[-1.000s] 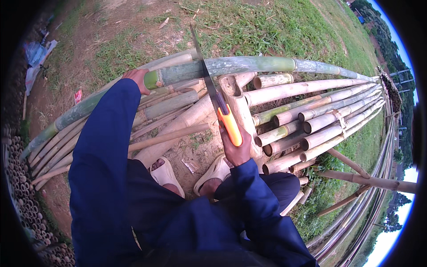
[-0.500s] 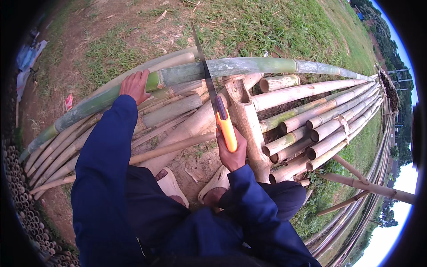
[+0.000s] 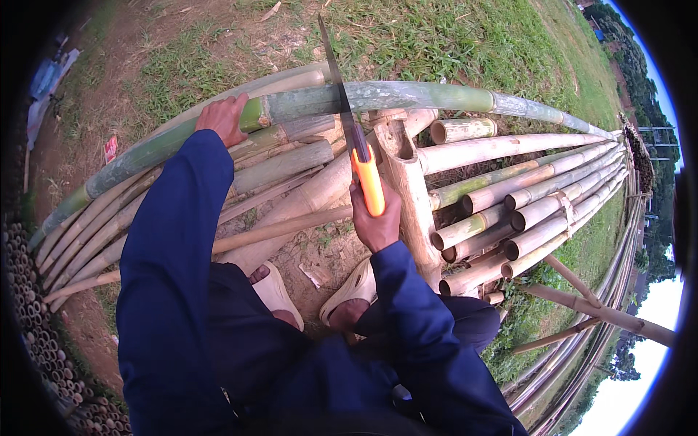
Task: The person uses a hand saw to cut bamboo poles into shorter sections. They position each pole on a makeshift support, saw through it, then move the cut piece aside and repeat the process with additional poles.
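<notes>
A long green bamboo pole (image 3: 414, 96) lies across in front of me, propped over other bamboo. My left hand (image 3: 222, 120) grips it from above, just left of a pale ring at a joint. In my right hand (image 3: 378, 218) is the orange handle of a hand saw (image 3: 336, 76). The saw's long dark blade crosses the pole to the right of my left hand and points away from me. Whether its teeth have cut into the pole cannot be made out. Beneath the pole stands an upright bamboo post (image 3: 411, 196) with a notched top.
Several cut bamboo poles (image 3: 538, 211) lie stacked on the right, open ends toward me. More poles (image 3: 109, 225) lie under the green one on the left. Bamboo ends (image 3: 51, 349) are piled at the lower left. A slanting bamboo brace (image 3: 596, 312) stands at the right.
The saw and my right hand have shifted slightly away from me, the blade reaching farther beyond the pole. My left hand keeps its grip on the pole. The view has tilted a little.
</notes>
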### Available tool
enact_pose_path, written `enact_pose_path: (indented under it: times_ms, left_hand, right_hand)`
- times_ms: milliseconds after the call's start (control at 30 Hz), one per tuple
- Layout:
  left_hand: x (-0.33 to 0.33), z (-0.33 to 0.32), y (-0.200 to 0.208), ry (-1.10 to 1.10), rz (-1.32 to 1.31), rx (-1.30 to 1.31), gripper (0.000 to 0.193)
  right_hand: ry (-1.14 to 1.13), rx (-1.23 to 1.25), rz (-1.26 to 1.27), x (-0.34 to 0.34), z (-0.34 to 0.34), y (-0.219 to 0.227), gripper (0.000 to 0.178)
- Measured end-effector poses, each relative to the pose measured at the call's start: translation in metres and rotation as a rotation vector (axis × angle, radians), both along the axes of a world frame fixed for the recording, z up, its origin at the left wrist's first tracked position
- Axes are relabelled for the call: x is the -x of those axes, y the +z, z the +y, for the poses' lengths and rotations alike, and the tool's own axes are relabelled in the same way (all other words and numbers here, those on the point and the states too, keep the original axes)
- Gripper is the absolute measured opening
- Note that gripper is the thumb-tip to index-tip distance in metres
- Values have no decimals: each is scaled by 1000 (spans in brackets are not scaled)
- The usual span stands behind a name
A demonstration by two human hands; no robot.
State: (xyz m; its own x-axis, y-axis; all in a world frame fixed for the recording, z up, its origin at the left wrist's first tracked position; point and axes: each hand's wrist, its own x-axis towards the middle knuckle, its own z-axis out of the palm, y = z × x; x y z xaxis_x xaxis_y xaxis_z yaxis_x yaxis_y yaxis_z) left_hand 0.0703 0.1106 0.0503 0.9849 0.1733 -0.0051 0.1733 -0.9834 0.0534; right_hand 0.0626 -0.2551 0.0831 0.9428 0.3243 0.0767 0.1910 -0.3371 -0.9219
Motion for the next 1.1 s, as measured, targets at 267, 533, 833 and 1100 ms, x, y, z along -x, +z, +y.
enact_pose_path:
  times_ms: [267,533,833,1100]
  left_hand:
    - [14,3,1,40,21,4,68]
    - [0,-3,1,14,24,32,67]
    - [6,-1,6,31,78,24,71]
    - [-1,-2,1,12,44,28,78]
  right_hand:
    - [-34,62,93,110,-78,30,30]
    - [36,54,1,-28,23,23,19]
    - [-35,87,171,130,-95,47,35]
    - [54,50,40,-44,30,21,18]
